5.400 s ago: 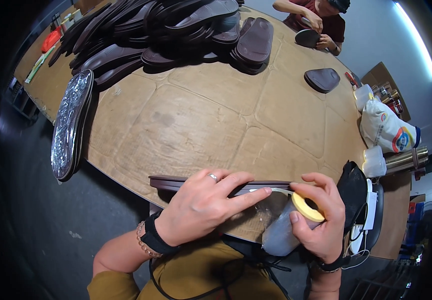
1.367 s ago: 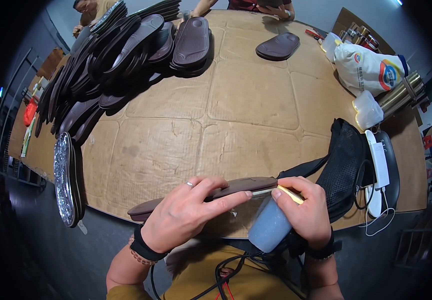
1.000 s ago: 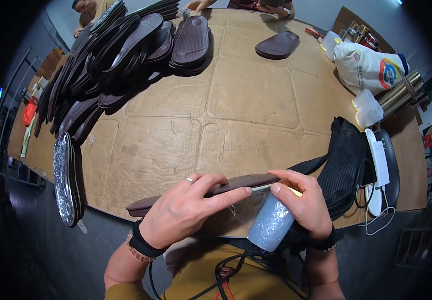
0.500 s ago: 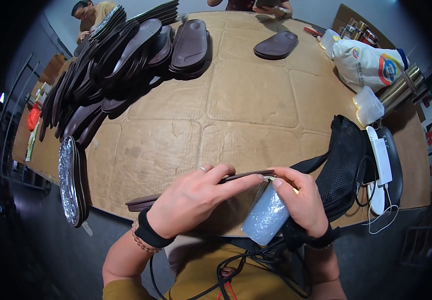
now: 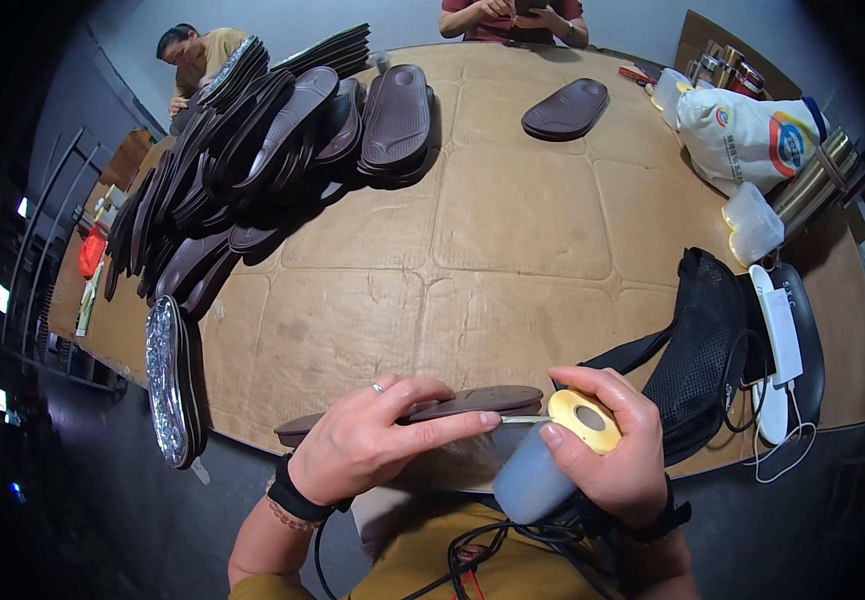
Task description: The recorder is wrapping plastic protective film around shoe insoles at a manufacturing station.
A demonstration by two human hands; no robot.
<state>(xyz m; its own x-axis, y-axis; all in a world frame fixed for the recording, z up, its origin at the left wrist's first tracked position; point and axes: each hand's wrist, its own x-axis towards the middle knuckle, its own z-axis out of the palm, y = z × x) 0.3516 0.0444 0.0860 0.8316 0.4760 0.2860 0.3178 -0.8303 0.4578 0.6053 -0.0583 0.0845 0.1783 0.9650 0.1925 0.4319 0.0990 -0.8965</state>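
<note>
Near the table's front edge, my left hand (image 5: 365, 440) grips dark brown shoe soles (image 5: 488, 400), its fingers over the top and the index finger stretched along the near edge. The soles lie roughly level, and their heel end shows left of the hand. Clasped in my right hand (image 5: 621, 445) is a roll of clear plastic film (image 5: 535, 482) with a yellow ring-shaped core end. A pale strip of film seems to run from the roll to the soles under my left index finger. How many soles are in my left hand is hard to make out.
Dark brown soles (image 5: 298, 110) are heaped at the far left; a film-wrapped stack (image 5: 163, 385) stands at the left edge. One pair (image 5: 566, 110) lies far right. A black mesh bag (image 5: 693, 365), white power strip (image 5: 778, 330) and white sack (image 5: 743, 135) line the right. Two people sit beyond.
The film roll has turned in my right hand, so its yellow core end now faces up. The soles in my left hand have tipped to show more of their upper face. The view has shifted slightly.
</note>
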